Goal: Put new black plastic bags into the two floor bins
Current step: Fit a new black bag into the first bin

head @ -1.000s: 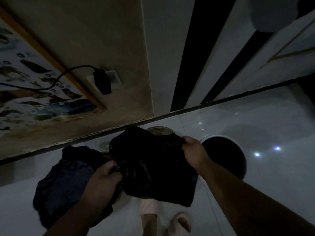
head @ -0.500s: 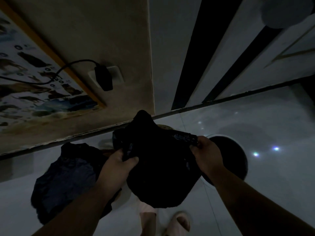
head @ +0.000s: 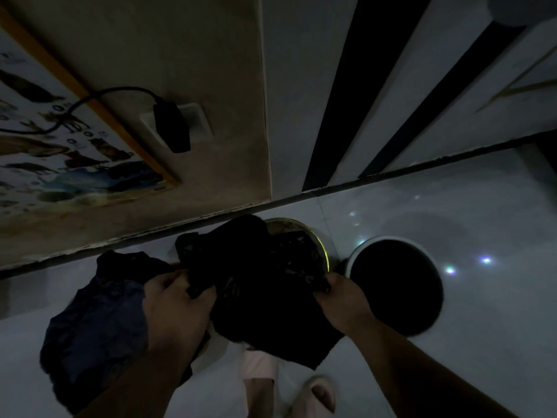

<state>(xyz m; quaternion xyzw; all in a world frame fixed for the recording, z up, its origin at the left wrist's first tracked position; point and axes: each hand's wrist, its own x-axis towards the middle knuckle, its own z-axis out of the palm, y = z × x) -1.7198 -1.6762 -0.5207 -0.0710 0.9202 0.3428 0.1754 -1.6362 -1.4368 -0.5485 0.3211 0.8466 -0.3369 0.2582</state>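
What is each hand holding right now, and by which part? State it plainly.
Both hold one black plastic bag above the floor: the left hand pinches its left edge, the right hand its right edge. Whether that edge is the bag's mouth cannot be told.
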